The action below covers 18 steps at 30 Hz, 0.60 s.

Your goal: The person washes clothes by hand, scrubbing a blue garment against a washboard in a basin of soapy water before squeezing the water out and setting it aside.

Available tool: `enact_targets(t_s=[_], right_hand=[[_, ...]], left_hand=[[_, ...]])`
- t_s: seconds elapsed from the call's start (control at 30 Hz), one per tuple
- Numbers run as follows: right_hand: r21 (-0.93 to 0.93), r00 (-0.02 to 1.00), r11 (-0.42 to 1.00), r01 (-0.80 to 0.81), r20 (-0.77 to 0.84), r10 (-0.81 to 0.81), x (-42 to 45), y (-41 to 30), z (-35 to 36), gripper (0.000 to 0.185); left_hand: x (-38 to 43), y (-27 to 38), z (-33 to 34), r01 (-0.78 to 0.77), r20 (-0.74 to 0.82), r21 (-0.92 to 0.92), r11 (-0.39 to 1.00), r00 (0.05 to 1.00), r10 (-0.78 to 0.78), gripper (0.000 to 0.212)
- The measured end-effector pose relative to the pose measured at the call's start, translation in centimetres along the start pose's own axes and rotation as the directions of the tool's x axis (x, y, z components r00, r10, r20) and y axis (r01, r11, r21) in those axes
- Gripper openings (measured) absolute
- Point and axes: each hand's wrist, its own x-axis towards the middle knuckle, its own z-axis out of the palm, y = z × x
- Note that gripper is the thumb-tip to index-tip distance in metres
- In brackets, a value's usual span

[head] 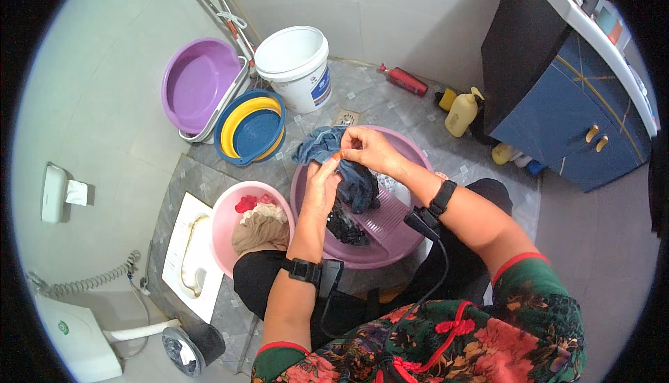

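Note:
Both hands are raised over a round mauve washbasin (394, 255) with a ribbed washboard (389, 215) built into it. My left hand (323, 184) grips a bunched blue denim garment (355, 187) from the near left side. My right hand (371, 148) pinches the same cloth, its fingertips meeting those of the left. Part of the denim hangs down onto the washboard, and another fold drapes past the basin's far left rim. A dark wet cloth (347, 229) lies in the basin below. Suds (394, 187) show beside the washboard, partly hidden by my right hand and wrist.
On the left, a pink basin (222, 226) holds several clothes beside a squat toilet (180, 257). Behind stand a blue-yellow collapsible basin (251, 129), a purple basin (196, 87) and a white bucket (292, 56). A pump bottle (461, 115) stands near the blue cabinet (564, 116).

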Motion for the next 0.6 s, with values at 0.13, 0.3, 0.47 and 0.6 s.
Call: enact_targets(t_s=[0.13,0.3,0.47,0.6], right_hand=[[0.236,0.997,0.972,0.015,0.064,-0.031,0.1,-1.1,-1.2,0.012],[0.301,0.993,0.949,-0.096,-0.039,0.113,0.9,-3.1,-3.7,0.022],[-0.248,0.992,0.961,0.125,0.013,-0.126,-0.2,-3.5,-0.9,0.072],[-0.273,0.994,0.956,0.106,0.048,-0.097,1.0,-1.0,-3.0,0.042]], left_hand=[[0.7,0.2,0.4,-0.024,-0.094,-0.212,0.977,0.996,0.004,0.034],[0.9,1.4,-0.1,-0.101,-0.105,-0.26,0.96,0.992,0.076,0.037],[0.8,0.5,-1.3,0.008,-0.094,-0.186,0.983,0.995,-0.026,0.042],[0.8,0.5,-0.9,0.039,0.007,-0.169,0.985,0.999,-0.039,0.048]])
